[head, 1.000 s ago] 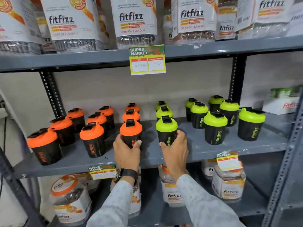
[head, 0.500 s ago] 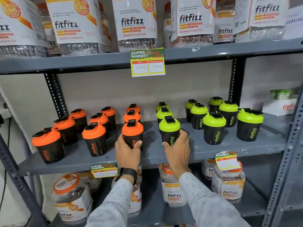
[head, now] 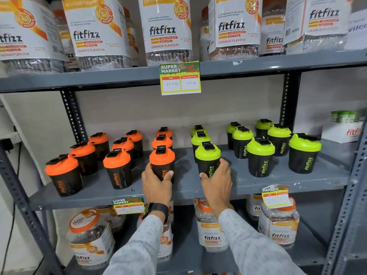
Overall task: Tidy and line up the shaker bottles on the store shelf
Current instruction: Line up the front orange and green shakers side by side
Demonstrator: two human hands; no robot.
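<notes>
Change: green-lidded bottle (head: 207,160) nudged slightly right, widening the gap from the orange-lidded bottle (head: 162,163). Left hand (head: 156,183) and right hand (head: 216,182) each wrapped around one. Front row aligning.

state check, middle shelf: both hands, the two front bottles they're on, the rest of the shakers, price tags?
left hand: closed around front orange-lid bottle
right hand: closed around front green-lid bottle
front orange-lid bottle: upright, cap shut, on the shelf
front green-lid bottle: upright, cap shut, on the shelf
other orange-lid shakers: upright, loose columns
other green-lid shakers: upright, uneven columns
right price tag: crumpled, tilted
middle shelf: holding all shakers
</notes>
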